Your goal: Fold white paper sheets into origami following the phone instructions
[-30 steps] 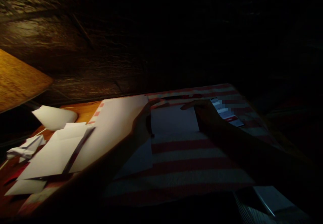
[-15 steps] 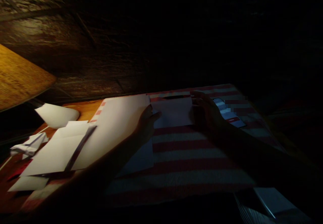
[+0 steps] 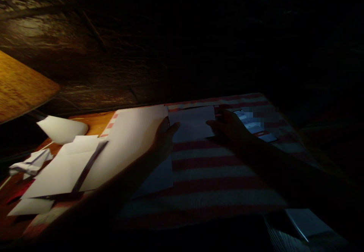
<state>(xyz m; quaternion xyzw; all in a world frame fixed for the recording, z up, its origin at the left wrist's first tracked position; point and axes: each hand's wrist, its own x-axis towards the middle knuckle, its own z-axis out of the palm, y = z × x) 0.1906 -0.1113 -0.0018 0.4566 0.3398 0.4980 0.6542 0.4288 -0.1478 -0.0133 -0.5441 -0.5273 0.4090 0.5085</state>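
Observation:
A small folded white sheet of paper [image 3: 192, 124] lies on a red and white striped cloth [image 3: 204, 176] in dim light. My left hand [image 3: 165, 138] rests at its left edge, fingers pressed on the paper. At the sheet's right edge is my right hand [image 3: 229, 125], fingertips pinched on that edge. Just right of my right hand a phone [image 3: 257, 125] with a lit screen lies on the cloth.
Larger white sheets [image 3: 125, 142] and folded papers [image 3: 62, 168] lie to the left on a wooden table [image 3: 93, 125]. A crumpled paper piece [image 3: 31, 163] and a curled sheet [image 3: 61, 129] sit at far left. A notebook-like object [image 3: 304, 225] is at bottom right.
The small sheet has been folded shorter, its near edge brought away from me. My right hand moved from on top of it to its right edge; my left hand barely shifted.

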